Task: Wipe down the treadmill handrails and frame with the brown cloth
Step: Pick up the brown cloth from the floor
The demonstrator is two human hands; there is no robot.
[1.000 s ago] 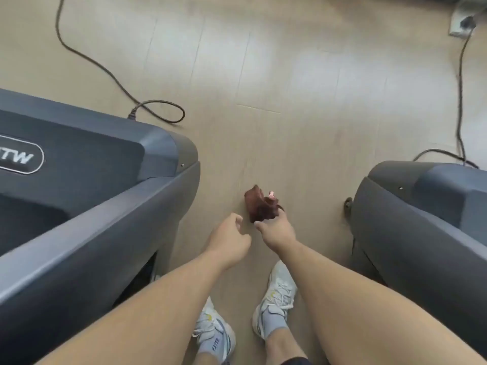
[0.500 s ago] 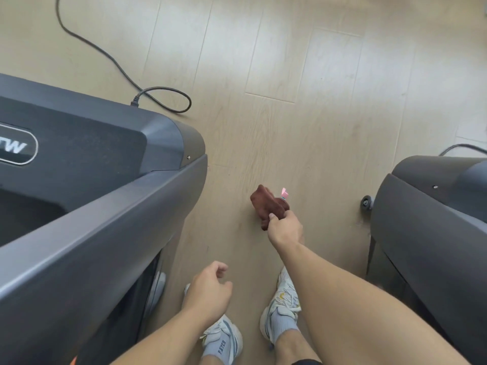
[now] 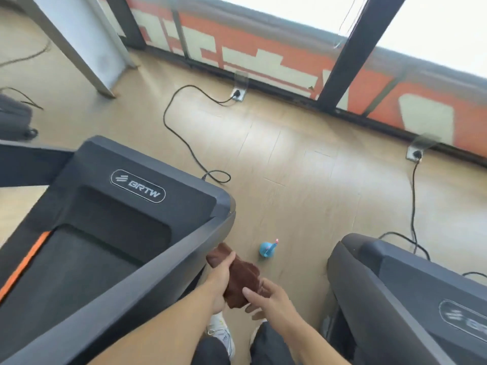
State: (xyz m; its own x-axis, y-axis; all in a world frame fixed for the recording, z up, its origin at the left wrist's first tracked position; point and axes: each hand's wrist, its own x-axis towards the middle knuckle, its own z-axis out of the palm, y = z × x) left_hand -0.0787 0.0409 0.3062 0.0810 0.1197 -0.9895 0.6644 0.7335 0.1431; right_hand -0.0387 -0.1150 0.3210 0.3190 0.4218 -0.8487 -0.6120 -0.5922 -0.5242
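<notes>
Our left hand (image 3: 220, 279) and right hand (image 3: 266, 296) both grip the brown cloth (image 3: 239, 275), bunching it for wiping, just beside the treadmill frame (image 3: 147, 275). Beyond, a blue spray bottle (image 3: 266, 250) stands on the floor (image 3: 303, 180) within reach.

Between both hands, the brown cloth (image 3: 238, 275) looks soft, napped and matt. Left of the hands, the treadmill (image 3: 126, 214) shows smooth, matt dark-grey plastic. Beyond the hands, the floor (image 3: 303, 167) is pale wood-look planking with slight sheen.
</notes>
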